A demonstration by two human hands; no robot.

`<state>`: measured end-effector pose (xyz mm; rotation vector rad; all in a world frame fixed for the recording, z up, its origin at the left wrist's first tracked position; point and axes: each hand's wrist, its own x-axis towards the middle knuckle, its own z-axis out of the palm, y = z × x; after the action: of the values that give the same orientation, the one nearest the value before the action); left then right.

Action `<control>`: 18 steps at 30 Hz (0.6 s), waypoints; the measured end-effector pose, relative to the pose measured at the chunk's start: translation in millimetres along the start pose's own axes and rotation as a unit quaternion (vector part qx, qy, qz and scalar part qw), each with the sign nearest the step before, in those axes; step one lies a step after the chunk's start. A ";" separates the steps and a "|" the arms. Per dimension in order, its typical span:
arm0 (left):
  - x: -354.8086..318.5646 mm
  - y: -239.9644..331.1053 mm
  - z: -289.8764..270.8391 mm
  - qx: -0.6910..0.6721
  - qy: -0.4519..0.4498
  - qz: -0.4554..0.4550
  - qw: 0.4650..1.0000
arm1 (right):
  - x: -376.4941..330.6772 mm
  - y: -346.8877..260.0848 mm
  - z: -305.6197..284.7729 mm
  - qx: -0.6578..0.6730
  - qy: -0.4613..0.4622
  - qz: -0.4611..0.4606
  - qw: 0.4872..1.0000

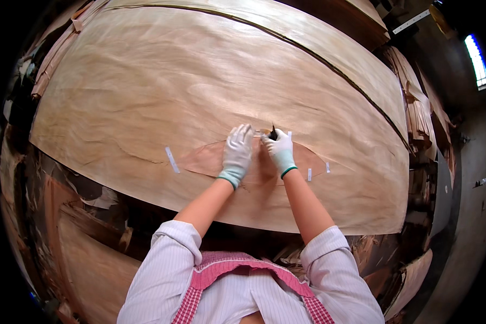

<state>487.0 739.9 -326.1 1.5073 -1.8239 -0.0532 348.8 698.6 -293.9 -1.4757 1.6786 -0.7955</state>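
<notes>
Two gloved hands at work on a patched sheet of wood veneer.

The left hand [237,154], in a white glove, lies flat and released on the darker leaf-shaped patch [210,161] set into the large pale veneer sheet [200,86], which covers the worktop almost fully. The right hand [279,151], also gloved, is clenched around a small dark tool [273,133]; only its tip shows above the fingers, so its kind cannot be made out. Short strips of white tape [171,159] cross the patch outline at its left and right ends. The patch's middle is hidden beneath both hands. A second veneer sheet [351,54] lies behind, parted by a dark seam. Stacked veneer [421,119] at the right is bent by the lens and indistinct. Scrap under the worktop edge is in shadow.
</notes>
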 end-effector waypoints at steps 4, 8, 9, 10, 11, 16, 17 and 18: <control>41.8 -17.9 -9.2 -0.088 -0.051 -0.049 0.994 | -6.1 0.4 17.3 0.016 0.035 -0.004 0.999; 95.8 -30.2 -13.0 -0.129 -0.174 -0.088 0.972 | -10.1 2.4 35.2 0.136 0.070 0.054 0.987; 105.1 -32.8 -10.1 -0.132 -0.220 -0.077 0.963 | -10.5 4.0 36.5 0.176 0.084 0.056 0.979; 109.4 -33.6 -8.1 -0.135 -0.264 -0.067 0.953 | -12.0 6.2 36.1 0.211 0.080 0.083 0.971; 115.5 -27.3 -11.1 -0.141 -0.316 -0.073 0.936 | -13.2 5.1 34.5 0.246 0.076 0.110 0.960; 113.8 -12.6 7.0 -0.054 -0.336 0.011 0.940 | -12.7 10.5 27.9 0.277 0.074 0.169 0.943; 109.4 -15.4 9.9 -0.041 -0.323 0.024 0.945 | -13.4 9.9 27.2 0.279 0.077 0.164 0.943; 105.8 -18.3 12.9 -0.029 -0.310 0.036 0.950 | -14.1 9.5 26.4 0.281 0.080 0.159 0.943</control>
<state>492.8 638.3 -289.6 1.4788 -2.3354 -0.6003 367.0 714.6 -313.9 -0.7439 1.5706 -1.1141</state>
